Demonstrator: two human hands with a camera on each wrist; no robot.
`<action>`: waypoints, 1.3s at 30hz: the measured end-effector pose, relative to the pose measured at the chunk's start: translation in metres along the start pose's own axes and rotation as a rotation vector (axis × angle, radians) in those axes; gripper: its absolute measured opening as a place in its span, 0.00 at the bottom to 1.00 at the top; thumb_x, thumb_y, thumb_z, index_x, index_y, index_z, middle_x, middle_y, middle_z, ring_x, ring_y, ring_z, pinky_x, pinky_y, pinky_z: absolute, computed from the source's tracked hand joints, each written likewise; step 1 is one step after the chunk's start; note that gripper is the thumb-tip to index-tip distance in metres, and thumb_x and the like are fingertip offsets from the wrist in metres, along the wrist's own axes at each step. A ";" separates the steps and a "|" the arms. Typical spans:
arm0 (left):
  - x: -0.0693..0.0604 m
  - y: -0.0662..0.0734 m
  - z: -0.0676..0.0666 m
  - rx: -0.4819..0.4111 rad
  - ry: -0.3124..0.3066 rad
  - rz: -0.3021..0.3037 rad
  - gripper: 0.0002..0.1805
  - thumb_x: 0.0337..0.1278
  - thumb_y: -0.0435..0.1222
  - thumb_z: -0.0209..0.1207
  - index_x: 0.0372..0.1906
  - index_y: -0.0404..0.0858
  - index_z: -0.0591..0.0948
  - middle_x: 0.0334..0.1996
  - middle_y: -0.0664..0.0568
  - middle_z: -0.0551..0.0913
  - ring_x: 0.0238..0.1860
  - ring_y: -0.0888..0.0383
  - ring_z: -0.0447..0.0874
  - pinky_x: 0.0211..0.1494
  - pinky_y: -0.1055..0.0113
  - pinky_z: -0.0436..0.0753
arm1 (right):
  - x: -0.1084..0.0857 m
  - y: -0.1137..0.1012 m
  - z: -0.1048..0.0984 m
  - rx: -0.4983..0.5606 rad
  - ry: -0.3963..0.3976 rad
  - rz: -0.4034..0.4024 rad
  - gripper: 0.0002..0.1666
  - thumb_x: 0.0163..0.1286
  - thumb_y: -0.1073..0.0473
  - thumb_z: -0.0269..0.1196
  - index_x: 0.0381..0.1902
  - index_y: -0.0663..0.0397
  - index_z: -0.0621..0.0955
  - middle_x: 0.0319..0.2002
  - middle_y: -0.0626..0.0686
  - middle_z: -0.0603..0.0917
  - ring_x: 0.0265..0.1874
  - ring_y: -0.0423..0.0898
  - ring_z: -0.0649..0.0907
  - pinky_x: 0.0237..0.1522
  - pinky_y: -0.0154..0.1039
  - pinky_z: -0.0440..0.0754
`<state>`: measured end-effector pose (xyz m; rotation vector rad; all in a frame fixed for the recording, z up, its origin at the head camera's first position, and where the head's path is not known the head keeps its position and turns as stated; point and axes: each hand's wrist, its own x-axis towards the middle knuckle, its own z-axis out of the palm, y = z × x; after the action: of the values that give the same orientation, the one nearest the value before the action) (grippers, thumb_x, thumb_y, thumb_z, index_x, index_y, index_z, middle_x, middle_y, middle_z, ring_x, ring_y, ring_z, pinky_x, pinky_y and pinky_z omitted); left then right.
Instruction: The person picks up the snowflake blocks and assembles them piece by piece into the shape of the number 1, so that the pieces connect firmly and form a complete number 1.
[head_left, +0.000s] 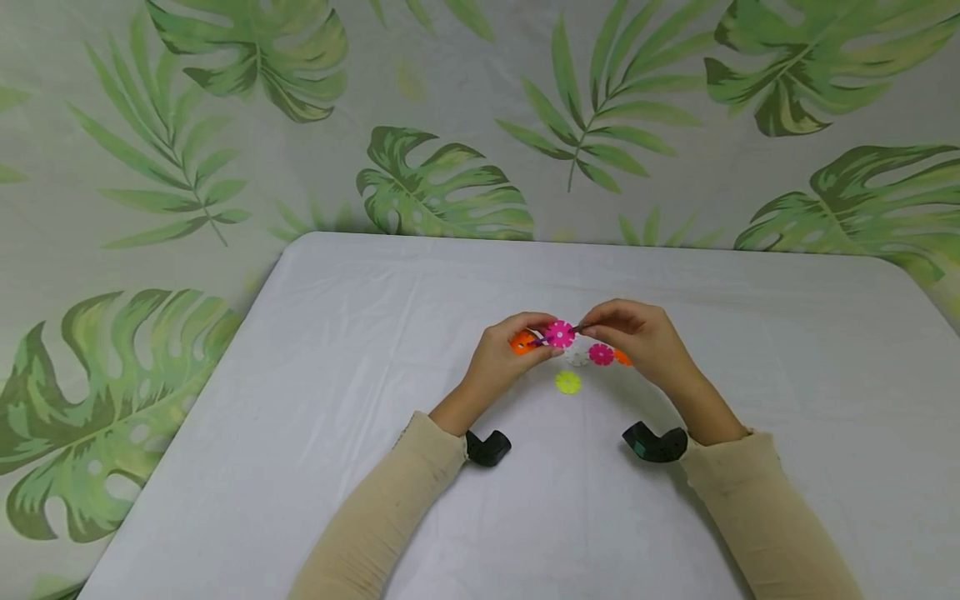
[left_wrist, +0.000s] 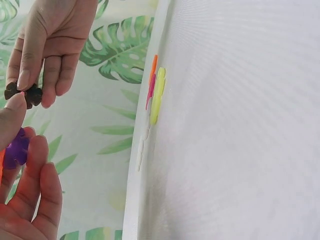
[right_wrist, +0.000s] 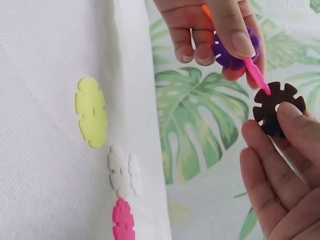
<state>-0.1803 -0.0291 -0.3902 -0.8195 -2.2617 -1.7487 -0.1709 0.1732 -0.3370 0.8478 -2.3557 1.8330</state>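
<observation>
My left hand pinches a small string of notched, flower-shaped plastic discs: an orange disc, a purple disc and a pink disc. The right hand holds a dark brown notched disc between thumb and fingers. In the right wrist view the pink disc is seen edge-on, its rim meeting the edge of the dark disc at a notch; how deep it sits is hard to tell. Left fingers hide part of the orange and purple discs. Both hands are raised above the table.
Under the hands, loose discs lie on the white-covered table: a yellow disc, white discs, another pink disc and another orange disc. Behind the table hangs a leaf-patterned cloth. Black devices sit at both wrists.
</observation>
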 end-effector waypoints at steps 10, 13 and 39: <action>-0.001 0.006 -0.001 -0.054 -0.027 -0.010 0.20 0.41 0.30 0.66 0.45 0.32 0.79 0.41 0.48 0.81 0.41 0.61 0.77 0.43 0.69 0.78 | -0.003 0.014 -0.001 -0.003 0.030 -0.034 0.06 0.54 0.79 0.60 0.32 0.73 0.79 0.30 0.60 0.82 0.30 0.43 0.82 0.33 0.31 0.79; -0.001 0.002 0.000 -0.068 -0.032 -0.014 0.20 0.41 0.31 0.67 0.45 0.33 0.79 0.41 0.48 0.81 0.41 0.62 0.77 0.42 0.70 0.78 | -0.003 0.010 0.002 -0.026 0.045 -0.054 0.06 0.53 0.79 0.61 0.31 0.71 0.80 0.29 0.61 0.82 0.28 0.42 0.81 0.30 0.30 0.78; 0.001 0.001 -0.001 0.035 -0.034 0.071 0.27 0.42 0.36 0.68 0.53 0.38 0.75 0.46 0.54 0.78 0.49 0.61 0.73 0.50 0.71 0.72 | -0.003 0.025 -0.007 0.018 -0.013 -0.002 0.09 0.59 0.73 0.59 0.39 0.69 0.78 0.37 0.62 0.81 0.34 0.46 0.83 0.39 0.37 0.79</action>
<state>-0.1808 -0.0293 -0.3884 -0.9173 -2.2478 -1.6727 -0.1812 0.1848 -0.3586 0.8664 -2.3493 1.8560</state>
